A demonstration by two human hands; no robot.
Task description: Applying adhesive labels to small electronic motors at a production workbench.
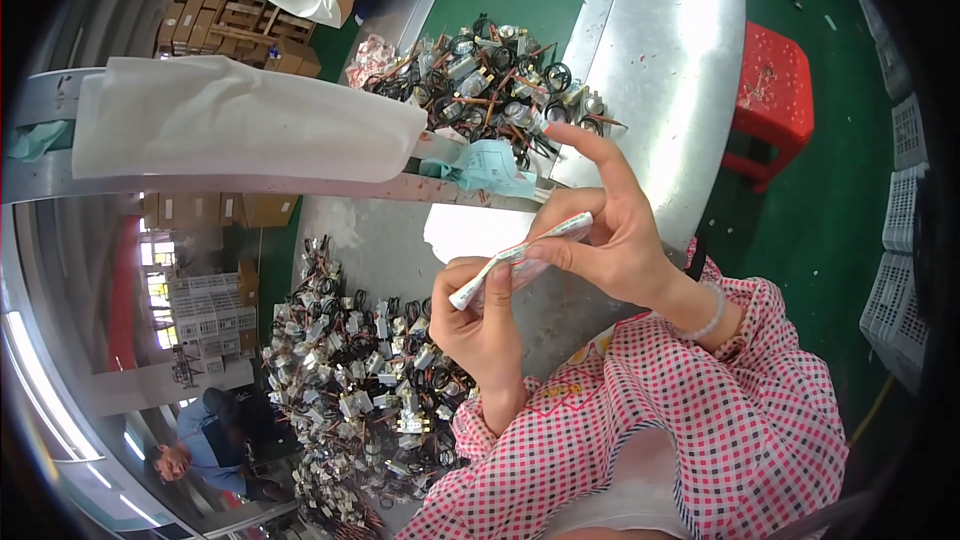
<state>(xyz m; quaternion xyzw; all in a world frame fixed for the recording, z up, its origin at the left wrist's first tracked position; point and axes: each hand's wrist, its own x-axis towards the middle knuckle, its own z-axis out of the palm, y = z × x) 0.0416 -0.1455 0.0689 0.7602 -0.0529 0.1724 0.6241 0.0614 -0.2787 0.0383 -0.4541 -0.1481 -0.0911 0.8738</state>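
Note:
A thin white strip with red and green marks (575, 228), like a folded packet or a wad of bags, stretches between my two hands. My left hand (480, 325) pinches its lower left end between thumb and curled fingers. Its upper right part is gripped by the thumb and bent fingers of my right hand (625, 240), whose index finger points up and away. Just behind the hands lies a white sheet (470, 230) on the metal table (350, 215). What the strip contains, if anything, cannot be made out.
Piles of small metal-and-glass parts with black cables and copper tubes lie at left (370, 380) and farther back (480, 75). A metal rail draped with white cloth (250, 120) crosses the table, with a teal cloth (485, 168) beside it. A red stool (775, 90) stands right.

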